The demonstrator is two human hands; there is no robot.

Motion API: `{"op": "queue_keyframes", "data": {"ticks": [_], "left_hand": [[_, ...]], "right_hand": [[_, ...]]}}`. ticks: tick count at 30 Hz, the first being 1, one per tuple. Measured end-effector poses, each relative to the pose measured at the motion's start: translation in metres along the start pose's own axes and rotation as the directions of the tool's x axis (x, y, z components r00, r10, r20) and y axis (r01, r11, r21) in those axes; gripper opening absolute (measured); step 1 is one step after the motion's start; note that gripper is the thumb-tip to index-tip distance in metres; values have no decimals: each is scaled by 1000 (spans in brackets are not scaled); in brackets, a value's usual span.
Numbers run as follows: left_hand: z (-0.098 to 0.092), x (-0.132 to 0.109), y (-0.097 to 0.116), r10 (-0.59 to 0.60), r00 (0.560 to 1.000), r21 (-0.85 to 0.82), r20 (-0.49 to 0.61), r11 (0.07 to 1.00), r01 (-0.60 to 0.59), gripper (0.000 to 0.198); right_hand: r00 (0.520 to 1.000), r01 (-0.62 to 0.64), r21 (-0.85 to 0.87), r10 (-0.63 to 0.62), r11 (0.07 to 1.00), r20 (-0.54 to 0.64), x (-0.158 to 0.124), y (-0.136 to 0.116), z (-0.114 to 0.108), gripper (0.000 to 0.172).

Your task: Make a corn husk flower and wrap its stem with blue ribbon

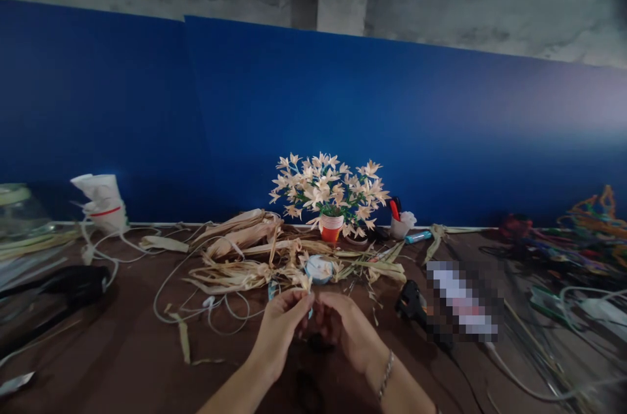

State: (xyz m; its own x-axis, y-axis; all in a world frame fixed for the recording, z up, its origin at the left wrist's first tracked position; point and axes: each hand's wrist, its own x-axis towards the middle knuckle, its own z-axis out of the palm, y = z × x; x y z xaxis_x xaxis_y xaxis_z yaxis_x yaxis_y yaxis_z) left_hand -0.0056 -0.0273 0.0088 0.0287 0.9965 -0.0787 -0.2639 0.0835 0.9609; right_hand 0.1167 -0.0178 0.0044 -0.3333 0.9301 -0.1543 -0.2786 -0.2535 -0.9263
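Note:
Between the thumb and fingers of my left hand point(283, 324) is a small pale husk flower point(305, 283), its petals pointing up; a bit of light blue shows just below it. My right hand point(349, 326) is close beside it, fingers curled inward towards the flower's lower part; what they pinch is hidden. Just beyond my fingertips lies a light blue tape roll point(319, 269). Strips of dried husk point(245, 238) are heaped behind and to the left. Past them stands a bunch of similar cream flowers point(326, 189) in an orange and white pot point(332, 228).
A black glue gun point(412, 302) lies to the right, beside a blurred-out object point(463, 302). White cable point(161, 296) loops across the left. A white cup with tools point(401, 224) stands behind. Coloured cords point(588, 238) are piled far right. A blue partition point(294, 107) closes the back.

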Motion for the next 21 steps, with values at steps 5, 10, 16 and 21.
{"op": "queue_keyframes", "data": {"ticks": [5,10,16,21], "left_hand": [[-1,2,-1,-6,998,28,55,1000,5,26],[-4,4,-5,-42,998,18,54,999,41,24],[-6,6,-11,-48,998,-29,45,998,50,24],[-4,6,-13,-111,993,-93,44,989,115,23]], "right_hand": [[988,-135,176,118,975,99,-2,-2,-5,15],[999,-19,124,24,992,-45,2,1,-3,17],[942,241,-157,-269,958,-199,6,5,5,10],[842,320,-574,-504,753,-192,1,3,9,11]]}}
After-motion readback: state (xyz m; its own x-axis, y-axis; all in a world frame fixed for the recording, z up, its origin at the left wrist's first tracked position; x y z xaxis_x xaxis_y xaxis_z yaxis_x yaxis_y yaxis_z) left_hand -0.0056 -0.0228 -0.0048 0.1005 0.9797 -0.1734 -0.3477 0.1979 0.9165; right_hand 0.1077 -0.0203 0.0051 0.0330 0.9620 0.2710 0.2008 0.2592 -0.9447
